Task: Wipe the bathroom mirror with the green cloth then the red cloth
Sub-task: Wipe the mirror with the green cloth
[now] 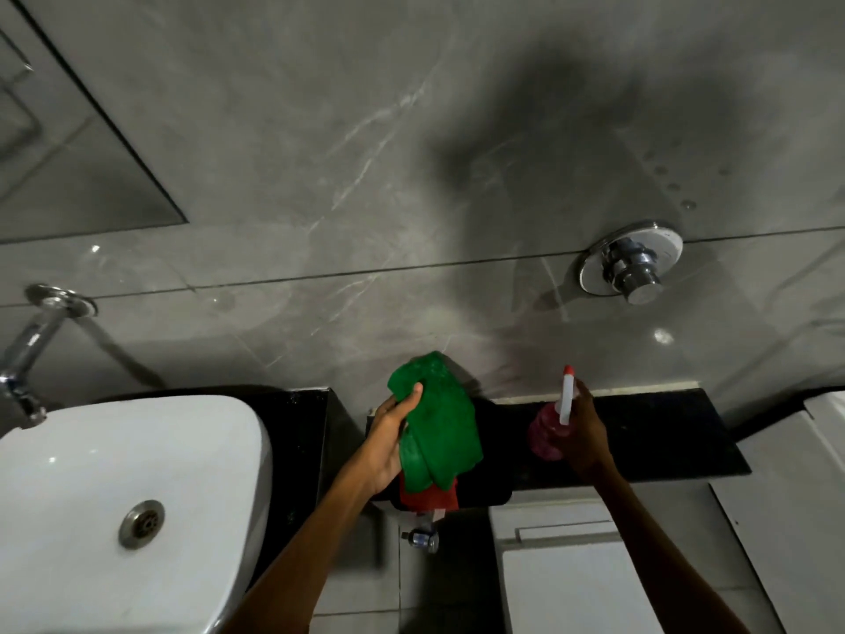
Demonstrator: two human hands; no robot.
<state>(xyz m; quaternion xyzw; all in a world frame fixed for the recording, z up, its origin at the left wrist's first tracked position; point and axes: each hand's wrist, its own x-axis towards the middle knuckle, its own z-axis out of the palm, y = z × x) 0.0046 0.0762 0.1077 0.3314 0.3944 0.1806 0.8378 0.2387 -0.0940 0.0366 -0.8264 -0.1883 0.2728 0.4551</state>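
Note:
My left hand (388,439) grips a crumpled green cloth (439,427) and holds it up over the black ledge (663,432). A red cloth (430,496) lies beneath it on the ledge, mostly hidden by the green one. My right hand (587,432) is closed around a pink spray bottle (546,434) with a white trigger head and red nozzle, upright on or just above the ledge. The mirror (77,144) is on the grey wall at the upper left, only its lower right corner in view.
A white basin (114,496) with a metal drain sits at the lower left under a chrome tap (27,359). A chrome flush button (633,265) is on the wall at right. The white toilet cistern (580,574) stands below the ledge.

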